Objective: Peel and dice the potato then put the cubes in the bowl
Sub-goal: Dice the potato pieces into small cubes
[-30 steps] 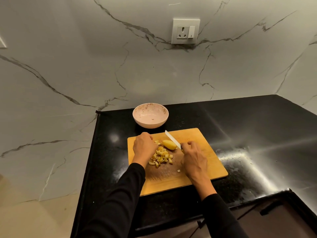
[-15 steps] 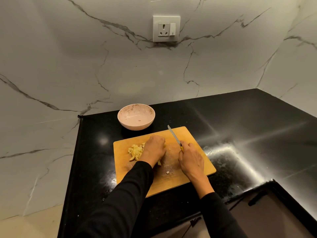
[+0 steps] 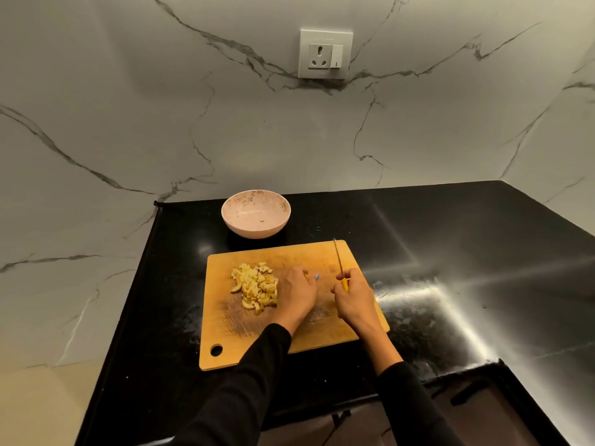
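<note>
Potato cubes (image 3: 256, 288) sit heaped on the left half of your cutting board (image 3: 325, 336), touching the side of your left hand (image 3: 299, 292). That hand's fingers curl down onto the board; whether they cover a potato piece is hard to tell. Your right hand (image 3: 352, 299) grips the yellow-handled knife (image 3: 339, 263), blade pointing away. Beyond the board, your pink bowl (image 3: 256, 214) stands on the black worktop (image 3: 450, 252).

Black shiny countertop (image 3: 450, 252) with a wooden cutting board (image 3: 225, 333) sitting on it, pink bowl (image 3: 256, 225) just behind the board.
</note>
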